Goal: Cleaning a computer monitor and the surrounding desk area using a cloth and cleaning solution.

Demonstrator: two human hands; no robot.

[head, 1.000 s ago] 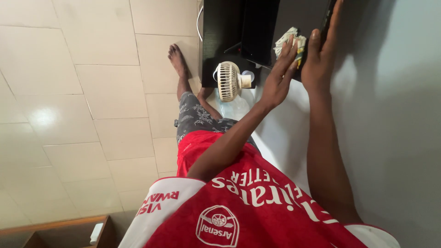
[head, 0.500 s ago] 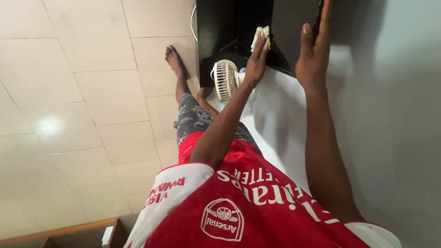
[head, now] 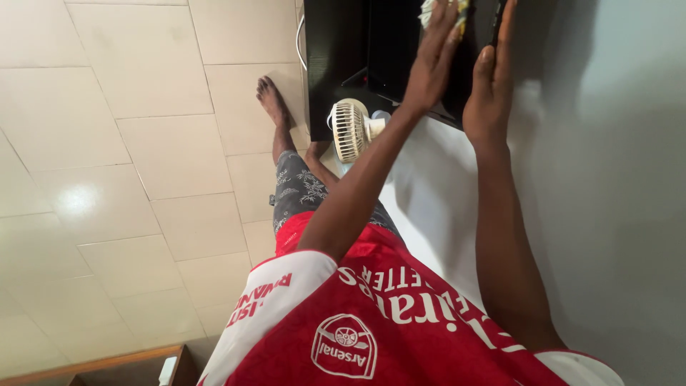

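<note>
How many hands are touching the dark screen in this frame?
2. The left hand lies flat on a cloth against the face of the dark screen. The right hand rests along the screen's right edge. No other hands are in view.

Small white fan (head: 351,129) beside black stand (head: 332,64); tiled floor (head: 128,143).

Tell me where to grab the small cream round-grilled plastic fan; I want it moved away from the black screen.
Likely the stubby neck behind the small cream fan, approached from the side of the grey wall. Its wide slatted grille faces the tiled floor and offers no firm hold. The neck looks compact enough for fingers to close round.
</note>
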